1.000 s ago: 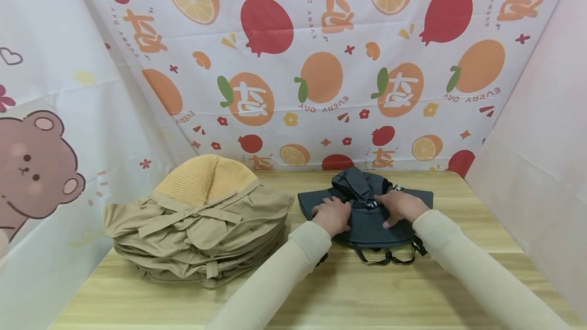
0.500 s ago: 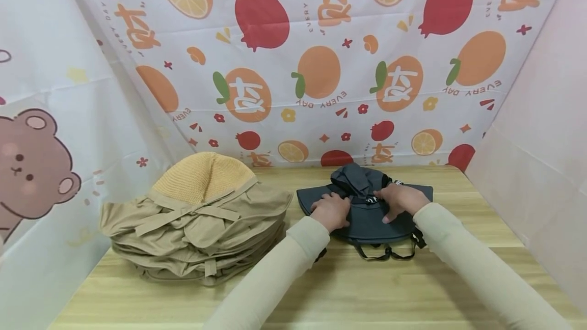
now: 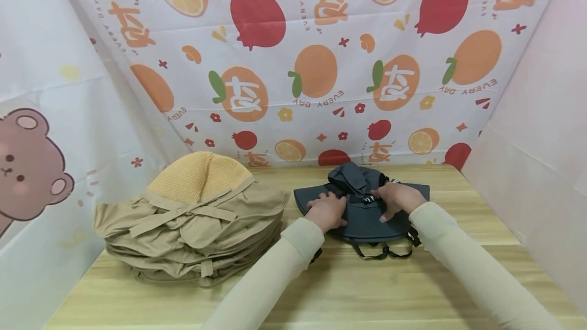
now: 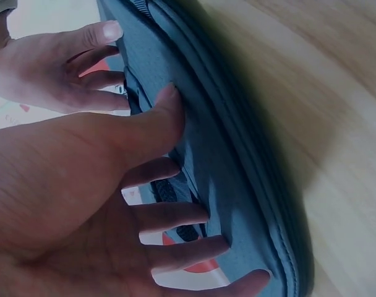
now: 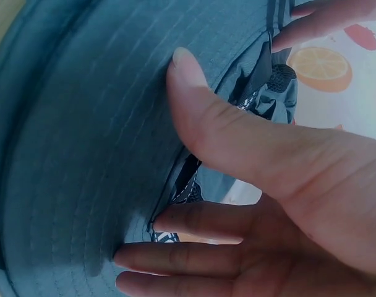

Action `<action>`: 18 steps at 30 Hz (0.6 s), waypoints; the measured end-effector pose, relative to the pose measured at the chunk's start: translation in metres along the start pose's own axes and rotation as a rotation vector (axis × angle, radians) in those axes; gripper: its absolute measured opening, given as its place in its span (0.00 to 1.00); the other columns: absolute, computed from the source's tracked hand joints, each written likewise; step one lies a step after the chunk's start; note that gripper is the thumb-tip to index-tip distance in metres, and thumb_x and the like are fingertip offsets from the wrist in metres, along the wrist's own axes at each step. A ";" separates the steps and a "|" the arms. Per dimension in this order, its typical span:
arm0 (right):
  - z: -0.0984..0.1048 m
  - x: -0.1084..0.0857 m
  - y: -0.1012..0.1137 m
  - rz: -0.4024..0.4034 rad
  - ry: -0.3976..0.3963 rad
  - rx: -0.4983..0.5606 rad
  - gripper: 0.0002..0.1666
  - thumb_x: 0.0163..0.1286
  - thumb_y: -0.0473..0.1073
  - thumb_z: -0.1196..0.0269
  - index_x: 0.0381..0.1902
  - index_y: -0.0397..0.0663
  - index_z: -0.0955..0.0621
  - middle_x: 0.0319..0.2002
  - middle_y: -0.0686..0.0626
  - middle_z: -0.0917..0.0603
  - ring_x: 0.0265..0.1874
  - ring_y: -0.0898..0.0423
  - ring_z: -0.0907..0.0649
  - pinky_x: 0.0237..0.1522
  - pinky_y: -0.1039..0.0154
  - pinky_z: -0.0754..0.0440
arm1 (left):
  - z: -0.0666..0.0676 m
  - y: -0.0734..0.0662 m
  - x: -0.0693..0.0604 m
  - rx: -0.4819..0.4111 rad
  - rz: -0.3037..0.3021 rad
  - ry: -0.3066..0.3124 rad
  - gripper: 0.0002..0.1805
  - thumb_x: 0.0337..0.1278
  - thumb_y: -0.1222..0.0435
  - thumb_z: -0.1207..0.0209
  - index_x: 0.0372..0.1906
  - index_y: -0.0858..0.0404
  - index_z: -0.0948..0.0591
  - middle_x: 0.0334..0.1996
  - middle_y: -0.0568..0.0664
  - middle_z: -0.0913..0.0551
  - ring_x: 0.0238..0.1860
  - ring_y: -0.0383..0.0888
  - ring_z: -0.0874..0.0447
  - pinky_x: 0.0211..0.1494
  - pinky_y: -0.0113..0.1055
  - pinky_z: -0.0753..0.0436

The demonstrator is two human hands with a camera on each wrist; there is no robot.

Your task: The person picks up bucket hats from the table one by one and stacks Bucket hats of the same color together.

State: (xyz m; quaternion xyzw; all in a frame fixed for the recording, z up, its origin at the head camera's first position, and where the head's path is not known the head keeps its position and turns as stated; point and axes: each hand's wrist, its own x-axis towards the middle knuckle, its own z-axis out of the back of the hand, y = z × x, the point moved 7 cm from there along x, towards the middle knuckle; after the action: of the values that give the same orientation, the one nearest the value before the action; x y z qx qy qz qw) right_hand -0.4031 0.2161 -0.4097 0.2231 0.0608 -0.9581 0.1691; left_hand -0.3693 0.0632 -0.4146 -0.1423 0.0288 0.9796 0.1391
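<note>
A dark grey-blue bucket hat (image 3: 367, 224) lies on the table with its crown slumped towards the back. Its wide brim faces me, and more than one brim layer shows at the edge in the left wrist view. My left hand (image 3: 326, 212) rests on the left part of the brim, fingers spread and fairly straight. On the right, my right hand (image 3: 400, 200) touches the brim near the lettered band, its thumb apart from the other fingers. Black cords (image 3: 382, 252) hang out at the front edge. The brim's underside is hidden.
A stack of tan fabric hats (image 3: 197, 238) stands on the left of the wooden table (image 3: 367, 294), with a yellow woven crown (image 3: 199, 177) on top. A fruit-print cloth (image 3: 284, 65) hangs behind, and pale cloths close off both sides.
The head view has shifted slightly, so everything sits a little higher and further left. Both hands stay on the bucket hat with almost no other movement.
</note>
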 end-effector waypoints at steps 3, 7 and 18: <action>0.001 0.001 0.000 -0.008 0.006 -0.016 0.53 0.63 0.54 0.24 0.79 0.45 0.35 0.75 0.32 0.31 0.74 0.31 0.32 0.71 0.35 0.29 | 0.000 0.001 0.001 -0.007 -0.007 -0.006 0.38 0.70 0.45 0.40 0.81 0.43 0.38 0.78 0.55 0.35 0.69 0.59 0.31 0.58 0.60 0.19; 0.000 0.001 -0.003 -0.031 0.033 -0.012 0.53 0.63 0.54 0.25 0.80 0.47 0.36 0.75 0.33 0.32 0.74 0.32 0.32 0.71 0.35 0.29 | -0.002 0.000 0.003 -0.013 -0.008 0.000 0.38 0.70 0.45 0.41 0.81 0.43 0.39 0.79 0.54 0.36 0.70 0.58 0.31 0.58 0.59 0.19; -0.004 0.004 -0.009 -0.061 0.019 -0.002 0.52 0.63 0.54 0.24 0.79 0.47 0.35 0.75 0.36 0.30 0.74 0.35 0.30 0.71 0.37 0.28 | -0.007 -0.001 0.012 -0.015 -0.018 -0.037 0.39 0.68 0.43 0.39 0.80 0.40 0.38 0.80 0.52 0.36 0.74 0.55 0.33 0.61 0.60 0.20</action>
State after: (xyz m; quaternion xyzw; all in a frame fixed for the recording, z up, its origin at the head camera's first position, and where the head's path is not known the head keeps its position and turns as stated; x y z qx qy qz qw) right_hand -0.4079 0.2239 -0.4147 0.2299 0.0699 -0.9606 0.1394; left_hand -0.3785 0.0669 -0.4244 -0.1252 0.0177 0.9809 0.1476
